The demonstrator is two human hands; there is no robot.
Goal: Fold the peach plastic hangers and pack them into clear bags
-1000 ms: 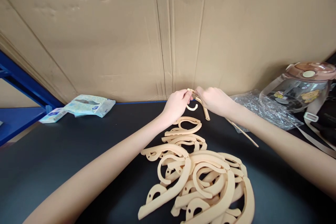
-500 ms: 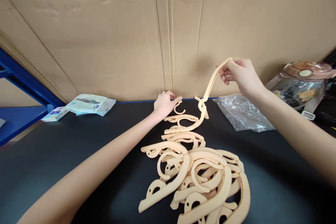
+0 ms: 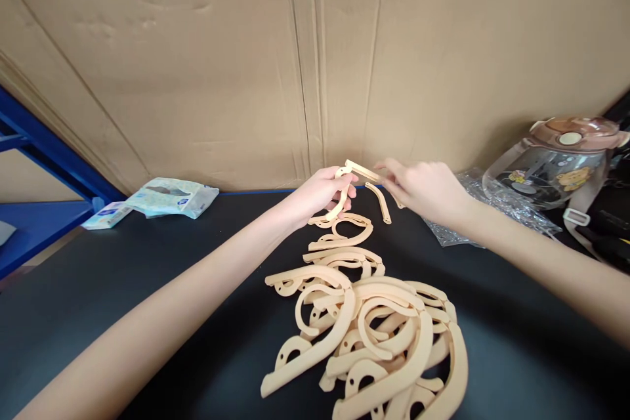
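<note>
Curved cream piece (image 3: 340,206) is gripped in the left hand (image 3: 319,194), straight cream piece (image 3: 363,171) pinched by the right hand (image 3: 427,188).

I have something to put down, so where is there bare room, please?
The black table is bare between the packs and left forearm, and between the hanger pile and right forearm. The middle, from the left hand through that pile, is crowded.

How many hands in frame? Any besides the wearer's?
2, both the wearer's: left hand near center, holding a curved beige piece; right hand right of it, gripping a beige strip. No others visible.
</note>
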